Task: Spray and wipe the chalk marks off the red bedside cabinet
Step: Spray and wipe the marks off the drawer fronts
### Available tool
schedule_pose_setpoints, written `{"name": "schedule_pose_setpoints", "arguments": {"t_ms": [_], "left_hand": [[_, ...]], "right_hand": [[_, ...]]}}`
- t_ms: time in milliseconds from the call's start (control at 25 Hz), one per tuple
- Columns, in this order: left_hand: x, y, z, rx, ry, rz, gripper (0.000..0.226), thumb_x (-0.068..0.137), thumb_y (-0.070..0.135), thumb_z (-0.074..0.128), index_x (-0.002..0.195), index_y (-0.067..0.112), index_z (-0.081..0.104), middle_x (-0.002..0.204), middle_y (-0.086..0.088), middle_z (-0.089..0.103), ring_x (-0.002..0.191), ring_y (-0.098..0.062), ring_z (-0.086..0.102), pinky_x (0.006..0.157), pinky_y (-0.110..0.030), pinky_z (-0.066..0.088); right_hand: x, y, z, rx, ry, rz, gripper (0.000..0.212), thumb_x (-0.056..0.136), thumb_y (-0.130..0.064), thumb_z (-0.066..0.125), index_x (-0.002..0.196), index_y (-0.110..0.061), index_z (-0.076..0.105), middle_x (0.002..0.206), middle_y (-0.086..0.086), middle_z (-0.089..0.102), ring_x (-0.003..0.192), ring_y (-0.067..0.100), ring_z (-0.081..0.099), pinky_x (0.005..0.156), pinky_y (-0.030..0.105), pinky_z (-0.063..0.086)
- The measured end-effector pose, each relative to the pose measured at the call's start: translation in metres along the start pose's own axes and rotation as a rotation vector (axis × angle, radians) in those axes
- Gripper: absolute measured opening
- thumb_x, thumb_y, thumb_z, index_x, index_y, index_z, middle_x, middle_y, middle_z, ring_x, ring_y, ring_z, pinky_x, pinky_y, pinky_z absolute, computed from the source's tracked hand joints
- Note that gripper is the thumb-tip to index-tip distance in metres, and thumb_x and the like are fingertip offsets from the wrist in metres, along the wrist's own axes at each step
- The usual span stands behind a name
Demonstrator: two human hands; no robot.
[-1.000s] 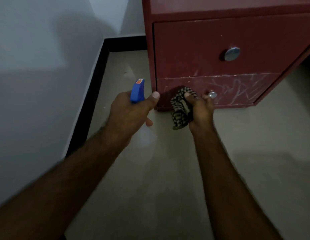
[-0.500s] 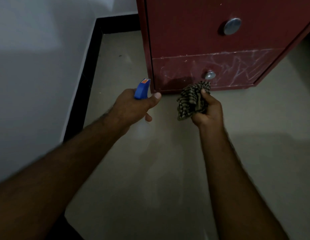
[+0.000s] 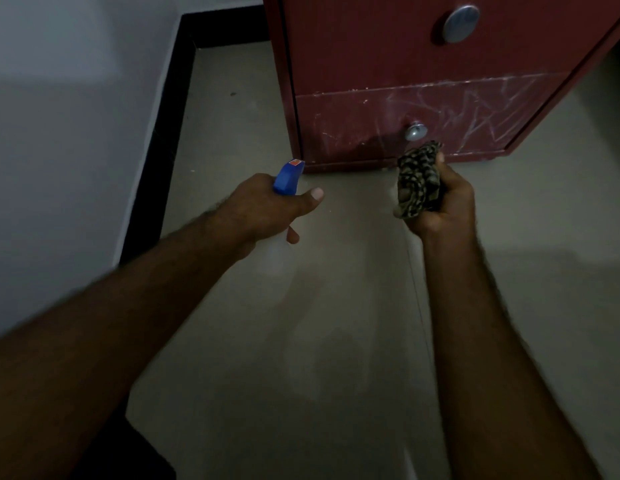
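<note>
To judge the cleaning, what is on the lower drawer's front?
Chalk marks, mostly right of the knob. The cloth in the right hand hides a small part below it.

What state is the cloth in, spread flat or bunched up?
Bunched up: the cloth is crumpled into a wad, and the right hand grips it tightly.

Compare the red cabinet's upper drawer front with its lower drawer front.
1. The upper drawer shows no scribbles. The lower drawer is crossed by white chalk marks, densest on its right half.
2. The upper drawer carries the large knob. The lower drawer carries the small knob.
3. The upper drawer is taller than the lower drawer, even with its top cut off by the frame.
Both are red, each with one round metal knob.
</note>
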State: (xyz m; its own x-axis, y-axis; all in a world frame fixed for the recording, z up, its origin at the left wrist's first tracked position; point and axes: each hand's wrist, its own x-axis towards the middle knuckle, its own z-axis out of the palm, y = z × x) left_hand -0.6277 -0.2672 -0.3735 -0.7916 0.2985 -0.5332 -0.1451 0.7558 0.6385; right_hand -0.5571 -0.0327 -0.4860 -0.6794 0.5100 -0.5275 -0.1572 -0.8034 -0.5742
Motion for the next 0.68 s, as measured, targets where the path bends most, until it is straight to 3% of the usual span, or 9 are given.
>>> {"name": "schedule_pose_setpoints", "arguments": {"t_ms": [120, 200, 280, 360, 480, 560, 680], "left_hand": [[-0.002, 0.003, -0.001, -0.007, 0.022, 0.021, 0.058, 0.086, 0.055, 0.065, 0.122, 0.010, 0.056, 0.089, -0.004, 0.066, 0.073, -0.012, 0.065, 0.082, -0.037, 0.041], [-0.003, 0.004, -0.004, -0.005, 0.040, 0.055, 0.055, 0.088, 0.054, 0.064, 0.120, 0.011, 0.057, 0.090, -0.001, 0.062, 0.069, -0.007, 0.061, 0.079, -0.035, 0.041], [-0.004, 0.003, -0.010, -0.022, 0.065, 0.071, 0.052, 0.088, 0.054, 0.064, 0.118, 0.012, 0.057, 0.092, -0.001, 0.061, 0.067, -0.007, 0.061, 0.075, -0.033, 0.041], [-0.005, 0.001, -0.019, -0.068, 0.096, 0.071, 0.054, 0.087, 0.054, 0.065, 0.118, 0.011, 0.056, 0.099, -0.005, 0.065, 0.069, -0.009, 0.066, 0.070, -0.029, 0.041], [-0.008, -0.001, -0.031, -0.132, 0.152, 0.059, 0.059, 0.088, 0.054, 0.065, 0.127, 0.010, 0.055, 0.111, -0.009, 0.067, 0.073, -0.012, 0.070, 0.070, -0.028, 0.042], [-0.011, -0.002, -0.038, -0.143, 0.196, 0.076, 0.057, 0.089, 0.052, 0.064, 0.128, 0.011, 0.055, 0.114, -0.009, 0.066, 0.072, -0.011, 0.070, 0.067, -0.026, 0.042], [-0.015, -0.003, -0.046, -0.173, 0.229, 0.094, 0.056, 0.090, 0.051, 0.064, 0.128, 0.010, 0.055, 0.117, -0.011, 0.066, 0.070, -0.012, 0.070, 0.078, -0.033, 0.050]], "right_hand": [[0.005, 0.006, 0.006, -0.138, 0.019, 0.011, 0.038, 0.098, -0.026, 0.064, 0.129, -0.005, 0.064, 0.103, 0.012, 0.071, 0.078, 0.025, 0.068, 0.074, 0.039, 0.056], [0.006, 0.015, 0.014, -0.171, 0.008, -0.043, 0.058, 0.085, -0.014, 0.078, 0.137, 0.002, 0.056, 0.110, 0.018, 0.072, 0.087, 0.034, 0.074, 0.070, 0.046, 0.062], [0.002, 0.025, 0.031, -0.202, 0.055, -0.129, 0.076, 0.077, 0.001, 0.083, 0.145, -0.004, 0.050, 0.124, 0.019, 0.072, 0.105, 0.038, 0.074, 0.081, 0.053, 0.064], [0.001, 0.037, 0.055, -0.301, 0.066, -0.235, 0.076, 0.075, 0.005, 0.085, 0.141, -0.013, 0.052, 0.121, 0.011, 0.073, 0.105, 0.030, 0.075, 0.087, 0.051, 0.063], [-0.009, 0.065, 0.100, -0.592, 0.004, -0.494, 0.061, 0.075, -0.003, 0.089, 0.121, -0.025, 0.056, 0.106, -0.015, 0.069, 0.094, -0.004, 0.070, 0.085, 0.026, 0.062], [-0.016, 0.085, 0.123, -0.762, -0.032, -0.732, 0.061, 0.077, -0.008, 0.088, 0.128, -0.017, 0.057, 0.109, -0.020, 0.063, 0.096, -0.015, 0.063, 0.085, 0.014, 0.057], [-0.017, 0.107, 0.148, -0.873, -0.060, -0.905, 0.078, 0.080, -0.015, 0.086, 0.147, -0.008, 0.047, 0.134, 0.005, 0.064, 0.119, 0.010, 0.063, 0.098, 0.029, 0.058]]}}
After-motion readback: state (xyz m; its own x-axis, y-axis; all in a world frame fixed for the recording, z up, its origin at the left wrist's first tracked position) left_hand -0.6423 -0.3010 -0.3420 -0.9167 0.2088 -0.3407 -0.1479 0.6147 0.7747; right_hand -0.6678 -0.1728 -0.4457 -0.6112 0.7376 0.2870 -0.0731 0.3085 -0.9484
